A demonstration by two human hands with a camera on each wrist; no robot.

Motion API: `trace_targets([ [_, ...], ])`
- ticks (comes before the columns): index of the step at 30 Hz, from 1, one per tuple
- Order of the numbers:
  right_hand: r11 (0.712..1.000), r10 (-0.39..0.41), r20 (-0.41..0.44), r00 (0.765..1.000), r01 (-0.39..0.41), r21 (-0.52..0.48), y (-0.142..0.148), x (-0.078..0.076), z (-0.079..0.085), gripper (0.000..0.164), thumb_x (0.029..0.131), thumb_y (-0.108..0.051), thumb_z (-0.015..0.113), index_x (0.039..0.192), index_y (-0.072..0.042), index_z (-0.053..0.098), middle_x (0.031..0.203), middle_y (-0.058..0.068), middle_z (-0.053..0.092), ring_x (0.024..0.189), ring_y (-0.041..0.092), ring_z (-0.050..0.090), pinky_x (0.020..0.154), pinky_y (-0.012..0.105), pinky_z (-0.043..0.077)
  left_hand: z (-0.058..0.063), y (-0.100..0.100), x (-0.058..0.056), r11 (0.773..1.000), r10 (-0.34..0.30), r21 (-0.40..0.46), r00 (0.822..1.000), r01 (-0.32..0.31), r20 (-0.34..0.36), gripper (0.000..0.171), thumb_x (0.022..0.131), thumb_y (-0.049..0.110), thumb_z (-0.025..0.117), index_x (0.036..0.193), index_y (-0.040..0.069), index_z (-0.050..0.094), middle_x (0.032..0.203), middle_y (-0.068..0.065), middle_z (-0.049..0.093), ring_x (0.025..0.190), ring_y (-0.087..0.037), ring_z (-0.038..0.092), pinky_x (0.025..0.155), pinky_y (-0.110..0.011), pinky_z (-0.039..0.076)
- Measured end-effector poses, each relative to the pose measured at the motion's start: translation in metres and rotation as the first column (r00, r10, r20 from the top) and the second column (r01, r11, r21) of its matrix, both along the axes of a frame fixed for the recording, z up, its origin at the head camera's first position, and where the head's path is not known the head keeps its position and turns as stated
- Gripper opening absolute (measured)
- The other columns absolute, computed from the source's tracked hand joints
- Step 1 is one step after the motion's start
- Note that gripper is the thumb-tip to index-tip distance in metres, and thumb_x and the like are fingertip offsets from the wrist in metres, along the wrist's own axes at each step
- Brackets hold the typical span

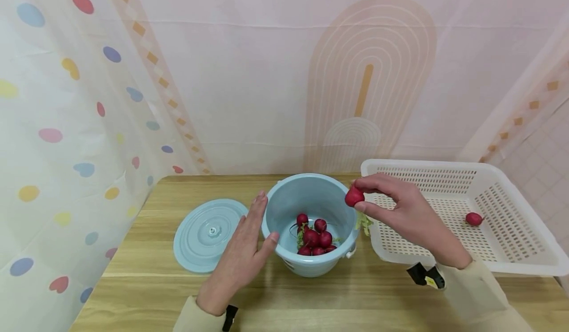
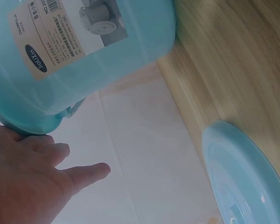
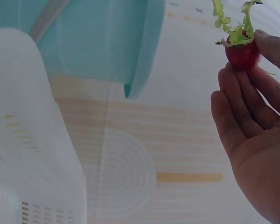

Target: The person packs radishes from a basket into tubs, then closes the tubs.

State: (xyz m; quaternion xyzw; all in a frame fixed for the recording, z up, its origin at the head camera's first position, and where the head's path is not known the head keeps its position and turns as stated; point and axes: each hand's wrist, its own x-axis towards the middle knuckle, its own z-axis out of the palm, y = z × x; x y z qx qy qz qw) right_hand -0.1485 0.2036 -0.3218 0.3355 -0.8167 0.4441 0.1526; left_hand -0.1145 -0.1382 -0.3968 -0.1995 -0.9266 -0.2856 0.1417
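Note:
A light blue bucket (image 1: 313, 268) stands on the table with several red radishes (image 1: 312, 238) on its bottom. My right hand (image 1: 402, 213) pinches one radish (image 1: 354, 196) between thumb and fingers, above the bucket's right rim. Green leaves (image 3: 238, 36) show on that radish in the right wrist view. My left hand (image 1: 242, 253) touches the bucket's left rim with extended fingers, the thumb lying near the rim. In the left wrist view the bucket's label (image 2: 46, 39) is visible beside the left hand (image 2: 28, 172).
A round blue lid (image 1: 200, 238) lies on the wooden table (image 1: 146, 277), left of the bucket. To the right stands a white slotted basket (image 1: 524, 268) holding one radish (image 1: 474, 219). A patterned curtain (image 1: 249, 100) hangs behind the table.

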Motion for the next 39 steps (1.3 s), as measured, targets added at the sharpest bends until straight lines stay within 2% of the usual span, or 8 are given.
trace_targets([
  [6, 0.999, 0.015, -0.061, 0.998, -0.012, 0.053, -0.011, -0.005, -0.007, 0.04, 0.084, -0.003, 0.084, 0.122, -0.01, 0.074, 0.112, -0.006, 0.074, 0.103, 0.012, 0.068, 0.093, 0.02, 0.052, 0.0, 0.0, 0.0, 1.0, 0.001, 0.0, 1.0, -0.001, 0.003, 0.074, 0.106, 0.04, 0.052, 0.166, 0.01, 0.021, 0.173, -0.004, 0.017, 0.157, -0.028, 0.023, 0.118, -0.067, 0.028],
  [10, 0.996, 0.044, -0.09, 0.995, -0.036, 0.087, -0.018, -0.008, -0.01, 0.04, 0.084, -0.005, 0.084, 0.122, -0.011, 0.074, 0.114, -0.005, 0.074, 0.106, 0.015, 0.069, 0.093, 0.03, 0.055, 0.0, 0.001, 0.0, 1.0, 0.0, 0.002, 1.0, 0.0, -0.006, 0.074, 0.106, 0.039, 0.052, 0.166, 0.01, 0.021, 0.173, -0.005, 0.018, 0.157, -0.028, 0.023, 0.118, -0.067, 0.028],
  [13, 0.992, 0.055, -0.083, 0.995, -0.045, 0.119, -0.023, -0.01, -0.012, 0.038, 0.085, -0.007, 0.084, 0.122, -0.009, 0.074, 0.115, -0.004, 0.075, 0.108, 0.018, 0.07, 0.093, 0.039, 0.057, -0.001, 0.001, 0.0, 1.0, -0.001, 0.001, 1.0, 0.001, -0.01, 0.074, 0.106, 0.041, 0.051, 0.166, 0.01, 0.021, 0.173, -0.005, 0.018, 0.157, -0.028, 0.023, 0.117, -0.068, 0.028],
  [16, 0.986, 0.067, -0.065, 0.996, -0.056, 0.157, -0.028, -0.012, -0.015, 0.038, 0.086, -0.008, 0.084, 0.123, -0.007, 0.074, 0.116, -0.001, 0.075, 0.111, 0.02, 0.07, 0.093, 0.042, 0.059, -0.001, 0.001, 0.0, 1.0, -0.002, 0.002, 1.0, 0.002, -0.012, 0.074, 0.106, 0.042, 0.05, 0.166, 0.01, 0.021, 0.173, -0.005, 0.018, 0.157, -0.028, 0.023, 0.117, -0.068, 0.028],
  [21, 0.973, 0.074, -0.047, 0.996, -0.061, 0.224, -0.034, -0.016, -0.018, 0.038, 0.089, -0.008, 0.082, 0.125, -0.005, 0.072, 0.12, 0.004, 0.074, 0.111, 0.023, 0.069, 0.091, 0.044, 0.059, -0.001, 0.001, 0.0, 1.0, 0.0, 0.001, 1.0, 0.0, -0.015, 0.074, 0.105, 0.037, 0.052, 0.166, 0.009, 0.021, 0.173, -0.005, 0.018, 0.156, -0.029, 0.023, 0.117, -0.068, 0.028],
  [28, 0.957, 0.081, -0.026, 0.996, -0.07, 0.282, -0.04, -0.02, -0.023, 0.034, 0.091, -0.011, 0.08, 0.124, -0.006, 0.073, 0.122, 0.003, 0.073, 0.116, 0.024, 0.068, 0.095, 0.044, 0.057, 0.0, 0.001, 0.0, 1.0, 0.001, 0.0, 1.0, -0.001, -0.002, 0.074, 0.106, 0.041, 0.051, 0.166, 0.01, 0.02, 0.173, -0.004, 0.017, 0.157, -0.028, 0.022, 0.117, -0.067, 0.028],
  [34, 0.939, 0.056, -0.027, 0.998, -0.043, 0.342, -0.042, -0.019, -0.022, 0.042, 0.092, -0.02, 0.08, 0.131, -0.007, 0.071, 0.131, 0.007, 0.071, 0.123, 0.029, 0.065, 0.1, 0.049, 0.055, -0.001, 0.001, 0.0, 1.0, -0.006, 0.003, 1.0, 0.006, -0.004, 0.074, 0.105, 0.038, 0.052, 0.166, 0.009, 0.02, 0.173, -0.006, 0.018, 0.157, -0.028, 0.023, 0.116, -0.069, 0.029],
  [39, 0.941, 0.035, -0.039, 0.999, -0.02, 0.339, -0.036, -0.016, -0.019, 0.041, 0.093, -0.022, 0.079, 0.131, -0.009, 0.071, 0.131, 0.005, 0.071, 0.124, 0.027, 0.065, 0.1, 0.049, 0.055, 0.0, 0.0, 0.001, 1.0, -0.008, -0.002, 1.0, 0.008, -0.002, 0.074, 0.106, 0.037, 0.053, 0.166, 0.009, 0.02, 0.173, -0.005, 0.017, 0.157, -0.027, 0.022, 0.117, -0.068, 0.028],
])
